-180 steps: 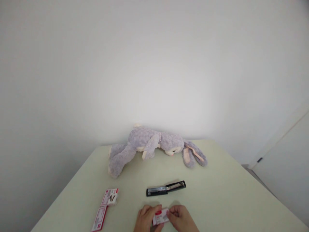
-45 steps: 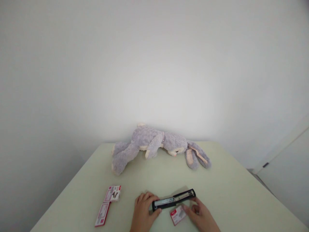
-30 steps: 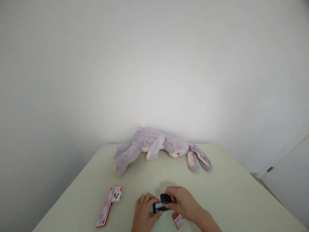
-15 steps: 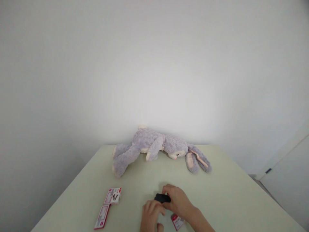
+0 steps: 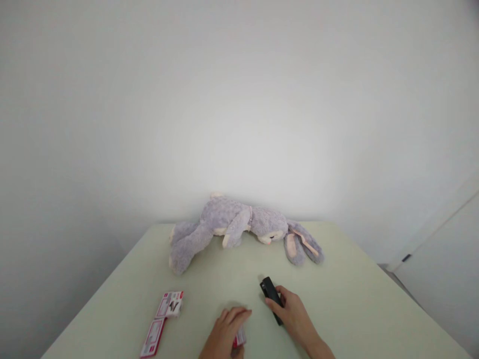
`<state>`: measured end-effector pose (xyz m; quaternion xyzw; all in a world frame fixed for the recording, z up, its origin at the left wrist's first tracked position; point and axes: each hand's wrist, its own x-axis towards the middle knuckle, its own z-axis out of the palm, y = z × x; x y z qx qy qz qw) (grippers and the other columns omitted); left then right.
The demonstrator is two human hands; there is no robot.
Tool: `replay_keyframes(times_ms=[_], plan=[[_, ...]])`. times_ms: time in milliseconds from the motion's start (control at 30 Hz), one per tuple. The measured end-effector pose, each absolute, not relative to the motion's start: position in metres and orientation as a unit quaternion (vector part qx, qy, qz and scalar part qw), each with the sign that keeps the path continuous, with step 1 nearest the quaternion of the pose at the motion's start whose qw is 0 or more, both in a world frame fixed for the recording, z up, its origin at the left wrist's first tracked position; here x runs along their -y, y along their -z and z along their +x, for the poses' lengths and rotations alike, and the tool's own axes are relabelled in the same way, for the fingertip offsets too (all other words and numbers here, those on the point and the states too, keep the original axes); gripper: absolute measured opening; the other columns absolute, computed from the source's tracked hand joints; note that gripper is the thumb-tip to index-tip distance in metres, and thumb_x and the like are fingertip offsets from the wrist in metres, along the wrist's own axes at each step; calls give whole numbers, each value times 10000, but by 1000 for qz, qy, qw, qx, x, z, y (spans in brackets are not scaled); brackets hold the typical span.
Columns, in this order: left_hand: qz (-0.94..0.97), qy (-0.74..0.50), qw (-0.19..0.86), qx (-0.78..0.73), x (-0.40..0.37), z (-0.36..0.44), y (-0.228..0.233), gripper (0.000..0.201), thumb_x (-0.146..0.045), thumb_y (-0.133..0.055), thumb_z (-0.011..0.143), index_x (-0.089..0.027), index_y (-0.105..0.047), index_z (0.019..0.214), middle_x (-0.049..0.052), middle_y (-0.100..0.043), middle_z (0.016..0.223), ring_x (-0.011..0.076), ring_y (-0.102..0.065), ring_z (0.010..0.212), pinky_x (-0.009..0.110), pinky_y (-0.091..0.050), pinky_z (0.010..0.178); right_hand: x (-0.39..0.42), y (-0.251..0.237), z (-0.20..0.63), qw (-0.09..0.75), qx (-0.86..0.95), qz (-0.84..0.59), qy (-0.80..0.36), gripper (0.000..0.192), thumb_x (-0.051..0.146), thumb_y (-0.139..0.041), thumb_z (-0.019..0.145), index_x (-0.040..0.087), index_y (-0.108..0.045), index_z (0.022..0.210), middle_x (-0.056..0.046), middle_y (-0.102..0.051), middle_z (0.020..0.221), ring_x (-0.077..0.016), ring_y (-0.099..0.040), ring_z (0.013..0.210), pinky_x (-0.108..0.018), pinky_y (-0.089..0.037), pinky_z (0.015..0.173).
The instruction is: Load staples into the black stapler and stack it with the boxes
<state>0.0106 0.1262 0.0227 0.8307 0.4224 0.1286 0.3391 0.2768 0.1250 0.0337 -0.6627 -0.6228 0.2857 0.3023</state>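
Observation:
My right hand (image 5: 294, 315) grips a closed black stapler (image 5: 270, 292) lying on the pale green table (image 5: 355, 309), its far end pointing away from me. To its left, my left hand (image 5: 224, 335) covers a small red and white staple box (image 5: 240, 338), of which only an edge shows under the fingers.
A grey plush rabbit (image 5: 239, 228) lies on its side at the table's far edge against the white wall. An opened red and white cardboard package (image 5: 162, 319) lies at the near left. A white door (image 5: 445, 279) stands at the right.
The stapler, lying open 1.5 s ago, was folded shut by my right hand and now sits farther right and turned lengthwise. My left hand moved from the stapler onto the staple box.

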Motion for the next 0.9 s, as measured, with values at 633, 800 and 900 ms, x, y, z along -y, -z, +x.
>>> replay_keyframes(times_ms=[633,800,900], plan=[[800,-200,345,-448,-135,-12,-31,821,-69,-567,612,-285,-570,1404,61,-585,1403,239,-550,1311,365,-415,1155,-99,3,211,405,583,-595,-377,608,627,-486,967,155,-675,1299,-46,-679,795,-212,-583,699,-297,-454,650],[787,-207,371,-447,-133,11,-40,816,-86,-578,615,-280,-572,1408,73,-616,1362,248,-598,1235,335,-520,1003,-102,-5,191,433,596,-571,-364,570,613,-504,965,181,-695,1283,-105,-743,1042,-248,-649,836,-329,-505,790],[779,-213,375,-456,-128,6,-35,901,-134,-652,620,-284,-475,1491,92,-500,1520,287,-496,1372,359,-523,1014,-103,-6,192,425,592,-573,-375,596,635,-498,957,181,-694,1291,-86,-749,962,-237,-633,762,-320,-500,721]])
